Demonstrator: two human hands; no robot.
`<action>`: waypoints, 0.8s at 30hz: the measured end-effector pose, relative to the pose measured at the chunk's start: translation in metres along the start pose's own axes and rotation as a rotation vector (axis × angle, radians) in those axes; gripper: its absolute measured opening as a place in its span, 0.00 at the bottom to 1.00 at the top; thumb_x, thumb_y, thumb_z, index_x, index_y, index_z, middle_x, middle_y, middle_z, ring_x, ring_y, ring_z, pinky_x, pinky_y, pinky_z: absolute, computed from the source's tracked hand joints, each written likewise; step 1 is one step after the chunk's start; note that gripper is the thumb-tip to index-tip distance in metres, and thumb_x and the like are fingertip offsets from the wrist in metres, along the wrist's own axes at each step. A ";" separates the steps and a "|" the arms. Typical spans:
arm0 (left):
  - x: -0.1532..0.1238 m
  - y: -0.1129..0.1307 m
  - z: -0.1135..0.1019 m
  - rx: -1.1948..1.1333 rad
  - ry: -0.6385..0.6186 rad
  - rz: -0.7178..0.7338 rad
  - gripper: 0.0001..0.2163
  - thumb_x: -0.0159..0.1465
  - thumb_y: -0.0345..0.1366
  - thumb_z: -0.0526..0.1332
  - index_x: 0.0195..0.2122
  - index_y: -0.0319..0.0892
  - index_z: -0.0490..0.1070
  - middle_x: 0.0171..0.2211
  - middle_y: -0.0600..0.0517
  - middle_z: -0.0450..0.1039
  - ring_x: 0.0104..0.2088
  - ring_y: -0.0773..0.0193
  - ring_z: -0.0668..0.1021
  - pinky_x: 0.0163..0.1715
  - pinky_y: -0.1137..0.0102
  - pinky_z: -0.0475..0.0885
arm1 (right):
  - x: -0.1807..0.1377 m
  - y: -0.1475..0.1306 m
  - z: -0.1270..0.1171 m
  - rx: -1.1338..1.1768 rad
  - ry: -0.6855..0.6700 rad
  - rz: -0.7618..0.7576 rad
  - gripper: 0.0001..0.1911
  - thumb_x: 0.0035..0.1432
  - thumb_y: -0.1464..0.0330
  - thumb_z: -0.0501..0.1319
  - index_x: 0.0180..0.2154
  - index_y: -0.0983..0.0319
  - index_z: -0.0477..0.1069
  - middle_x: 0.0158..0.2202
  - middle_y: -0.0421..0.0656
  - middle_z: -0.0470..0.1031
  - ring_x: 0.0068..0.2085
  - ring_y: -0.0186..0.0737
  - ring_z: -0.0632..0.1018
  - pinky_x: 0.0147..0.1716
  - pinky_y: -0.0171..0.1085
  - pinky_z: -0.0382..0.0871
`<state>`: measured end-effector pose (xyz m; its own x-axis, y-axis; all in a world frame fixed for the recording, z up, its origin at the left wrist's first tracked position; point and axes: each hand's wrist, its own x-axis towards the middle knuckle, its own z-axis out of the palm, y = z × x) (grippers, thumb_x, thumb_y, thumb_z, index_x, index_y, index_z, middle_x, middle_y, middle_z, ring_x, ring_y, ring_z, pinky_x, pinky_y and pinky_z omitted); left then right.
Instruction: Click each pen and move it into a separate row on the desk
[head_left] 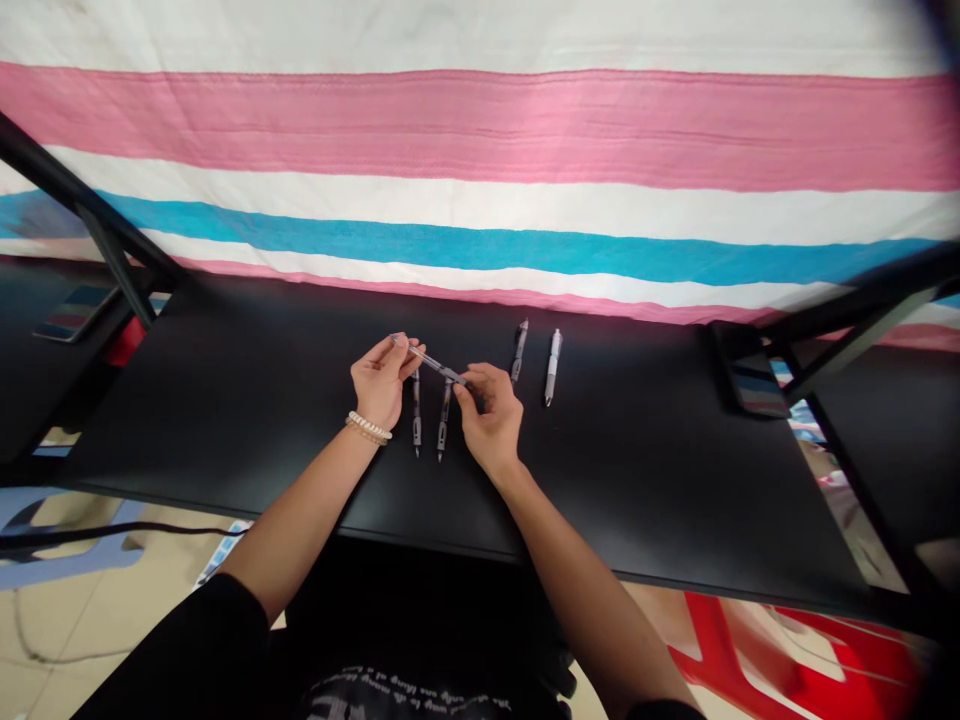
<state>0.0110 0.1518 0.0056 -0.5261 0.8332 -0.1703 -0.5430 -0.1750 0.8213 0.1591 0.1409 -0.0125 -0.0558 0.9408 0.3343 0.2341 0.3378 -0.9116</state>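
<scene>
Between both hands, above the black table, I hold a slim clear-and-grey pen (433, 364) at a slant. My left hand (381, 385), with a pale coiled band at the wrist, pinches its upper left end. At the lower right end, the fingers of my right hand (491, 412) are closed on it. Below the held pen lie a dark pen (417, 420) and another dark pen (444, 425), side by side; their upper ends are partly covered. To the right of my right hand rest a grey pen (520, 350) and a white pen (553, 368).
The black table (637, 480) has dark metal frame legs at both sides. A phone (750, 370) lies at its right end, another phone (79, 312) on the surface at far left. A striped cloth (480, 130) hangs behind. A red stool (720, 650) stands below right.
</scene>
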 end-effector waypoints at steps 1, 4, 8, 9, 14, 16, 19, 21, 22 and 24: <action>0.000 0.000 0.000 0.000 -0.001 0.003 0.16 0.49 0.41 0.77 0.34 0.38 0.79 0.33 0.48 0.81 0.34 0.63 0.84 0.38 0.70 0.78 | 0.000 0.000 0.000 0.008 -0.015 0.015 0.12 0.63 0.65 0.60 0.48 0.58 0.66 0.35 0.42 0.78 0.34 0.38 0.80 0.36 0.39 0.77; 0.000 0.001 0.000 0.001 -0.010 0.010 0.17 0.48 0.41 0.77 0.34 0.37 0.79 0.33 0.48 0.81 0.33 0.64 0.84 0.37 0.71 0.78 | -0.002 0.000 0.001 0.026 -0.002 0.011 0.13 0.63 0.64 0.61 0.49 0.58 0.66 0.37 0.42 0.78 0.36 0.38 0.81 0.38 0.40 0.77; 0.000 0.002 -0.001 0.011 -0.068 -0.001 0.16 0.49 0.41 0.77 0.35 0.38 0.80 0.33 0.49 0.81 0.33 0.64 0.83 0.39 0.69 0.79 | -0.003 0.003 0.002 0.096 -0.077 0.067 0.07 0.67 0.63 0.57 0.45 0.58 0.65 0.29 0.38 0.77 0.24 0.33 0.78 0.26 0.34 0.73; 0.000 0.002 -0.001 0.012 -0.085 -0.006 0.17 0.49 0.41 0.77 0.36 0.38 0.80 0.33 0.49 0.81 0.33 0.64 0.83 0.41 0.68 0.79 | -0.004 0.004 0.002 0.117 -0.098 0.095 0.07 0.68 0.62 0.55 0.44 0.57 0.64 0.27 0.36 0.76 0.21 0.31 0.76 0.23 0.32 0.71; -0.001 0.003 0.001 -0.003 -0.059 0.013 0.17 0.48 0.41 0.77 0.35 0.39 0.80 0.32 0.50 0.81 0.33 0.65 0.83 0.42 0.67 0.79 | -0.004 0.004 0.003 0.093 -0.038 0.008 0.12 0.62 0.64 0.63 0.46 0.57 0.66 0.38 0.43 0.79 0.37 0.38 0.81 0.37 0.38 0.77; 0.000 0.004 0.000 -0.002 -0.069 0.010 0.16 0.48 0.41 0.77 0.35 0.38 0.80 0.32 0.50 0.80 0.33 0.65 0.83 0.43 0.66 0.79 | -0.004 0.004 0.002 0.047 -0.068 -0.003 0.07 0.62 0.65 0.62 0.42 0.58 0.67 0.34 0.41 0.77 0.33 0.37 0.80 0.34 0.37 0.76; 0.001 0.004 -0.002 0.009 -0.128 -0.017 0.16 0.50 0.40 0.77 0.36 0.39 0.79 0.33 0.50 0.80 0.33 0.66 0.82 0.43 0.67 0.78 | -0.004 0.002 0.000 0.018 -0.149 0.028 0.03 0.65 0.66 0.58 0.39 0.58 0.66 0.26 0.37 0.74 0.23 0.33 0.76 0.25 0.33 0.70; 0.000 0.004 -0.003 -0.003 -0.182 -0.049 0.16 0.51 0.40 0.76 0.38 0.40 0.78 0.34 0.51 0.79 0.34 0.66 0.82 0.41 0.69 0.78 | -0.005 0.001 -0.001 -0.003 -0.176 -0.002 0.03 0.64 0.67 0.58 0.39 0.58 0.65 0.28 0.37 0.74 0.23 0.33 0.76 0.24 0.33 0.70; 0.000 0.005 -0.002 -0.024 -0.213 -0.074 0.16 0.52 0.40 0.75 0.39 0.41 0.78 0.35 0.51 0.79 0.35 0.66 0.81 0.41 0.69 0.78 | -0.006 0.000 -0.001 -0.020 -0.180 -0.031 0.03 0.64 0.67 0.58 0.40 0.58 0.64 0.28 0.38 0.75 0.24 0.33 0.77 0.25 0.33 0.71; -0.002 0.008 0.000 -0.098 -0.281 -0.150 0.14 0.56 0.42 0.73 0.39 0.43 0.76 0.33 0.53 0.77 0.34 0.66 0.80 0.39 0.68 0.77 | -0.008 -0.001 0.000 -0.063 -0.169 -0.092 0.04 0.64 0.67 0.59 0.40 0.58 0.65 0.29 0.38 0.75 0.25 0.33 0.76 0.26 0.33 0.71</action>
<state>0.0074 0.1482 0.0127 -0.2422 0.9631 -0.1176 -0.6681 -0.0777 0.7400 0.1592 0.1333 -0.0141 -0.2407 0.8990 0.3659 0.2802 0.4253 -0.8606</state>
